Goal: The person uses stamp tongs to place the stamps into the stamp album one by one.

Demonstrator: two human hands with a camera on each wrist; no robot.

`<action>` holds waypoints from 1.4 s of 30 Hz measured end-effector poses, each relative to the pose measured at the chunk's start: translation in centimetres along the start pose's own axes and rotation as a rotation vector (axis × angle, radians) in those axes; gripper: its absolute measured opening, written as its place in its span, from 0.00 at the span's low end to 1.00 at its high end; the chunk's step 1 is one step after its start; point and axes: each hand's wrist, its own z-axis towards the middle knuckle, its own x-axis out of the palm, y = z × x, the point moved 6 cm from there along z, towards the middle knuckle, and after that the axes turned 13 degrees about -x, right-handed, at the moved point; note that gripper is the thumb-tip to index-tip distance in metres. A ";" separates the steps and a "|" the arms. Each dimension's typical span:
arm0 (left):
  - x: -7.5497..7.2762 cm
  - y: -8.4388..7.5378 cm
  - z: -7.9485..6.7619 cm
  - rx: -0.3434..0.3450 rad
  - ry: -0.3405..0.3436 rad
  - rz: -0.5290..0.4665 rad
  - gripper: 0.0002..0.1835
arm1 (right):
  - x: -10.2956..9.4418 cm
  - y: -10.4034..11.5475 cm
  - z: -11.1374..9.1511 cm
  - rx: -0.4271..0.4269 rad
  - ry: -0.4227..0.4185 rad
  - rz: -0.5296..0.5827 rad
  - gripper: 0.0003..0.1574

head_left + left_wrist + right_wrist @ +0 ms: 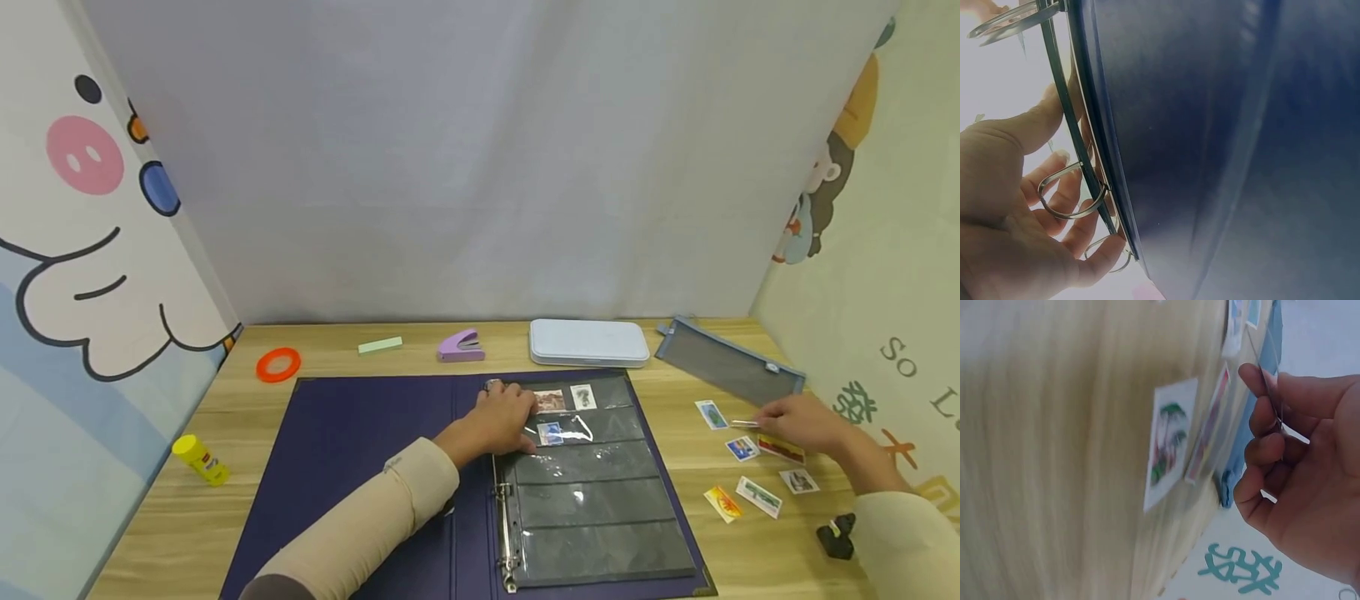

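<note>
A dark blue ring binder lies spread flat, with a black pocket page on its right side. In the page's upper rows sit a brown stamp, a grey-and-white stamp and a blue stamp. My left hand rests on the page's upper left corner, fingers spread beside the metal rings. To the right, my right hand pinches metal tweezers between thumb and fingers. Their tips point left, over several loose stamps, including a green-and-white stamp and a yellow-and-red stamp.
Along the back stand an orange tape ring, a pale green strip, a purple stapler, a white case and a grey mesh pouch. A glue stick lies left; a small black object sits front right.
</note>
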 end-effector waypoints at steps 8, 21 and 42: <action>-0.1 0.0 -0.1 0.001 0.006 0.004 0.28 | 1.1 1.1 1.2 -0.017 -0.031 0.056 0.13; 0.0 0.1 -0.1 0.001 0.003 0.005 0.29 | 0.0 2.5 2.6 -0.057 -0.125 0.027 0.13; 0.0 0.0 0.0 0.002 0.010 0.012 0.28 | -0.3 10.8 10.4 -0.388 -0.159 -0.025 0.08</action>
